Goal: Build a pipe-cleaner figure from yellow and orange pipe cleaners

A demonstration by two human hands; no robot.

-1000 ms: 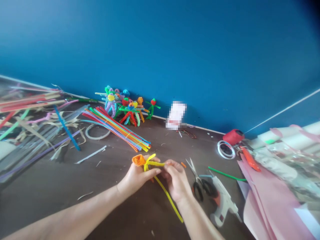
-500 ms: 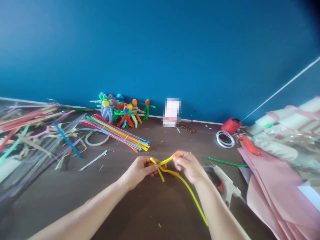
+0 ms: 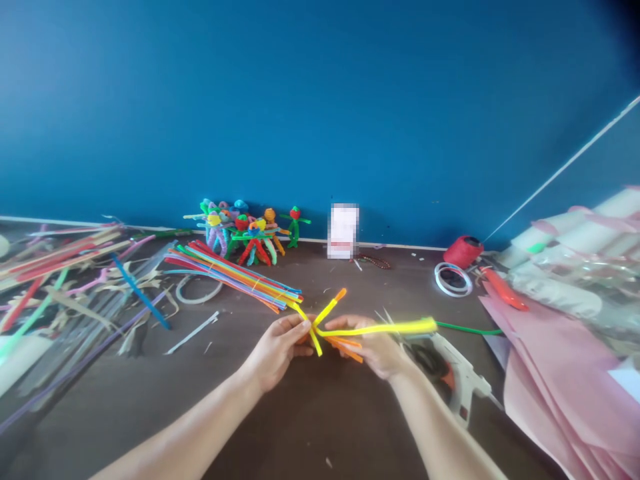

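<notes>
Pipe-cleaner work held above a brown table [image 3: 240, 427], centre foreground. The left hand [image 3: 277, 353] is closed, its fingers pinching the crossing of a yellow pipe cleaner [image 3: 375, 328] and an orange pipe cleaner [image 3: 345, 348]. The right hand [image 3: 373, 350] is curled and grips the same pieces just beside the crossing, with the yellow length lying across its fingers and running out to the right.

Done: the pieces appear joined at one central point, from which yellow and orange ends radiate. Remaining: the ends stand straight and loose, with no limbs or head formed, unlike the apparently finished pipe-cleaner figures [image 3: 240, 235] against the blue wall [image 3: 350, 100].

Nearby: a banded bundle [image 3: 235, 279] of pipe cleaners; partly hidden scissors [image 3: 423, 360] and a glue gun [image 3: 457, 377] just right of the right hand; beyond them, a green pipe cleaner [image 3: 467, 329], red spool [image 3: 463, 252], tape roll [image 3: 453, 279] and pink paper [image 3: 555, 400].
</notes>
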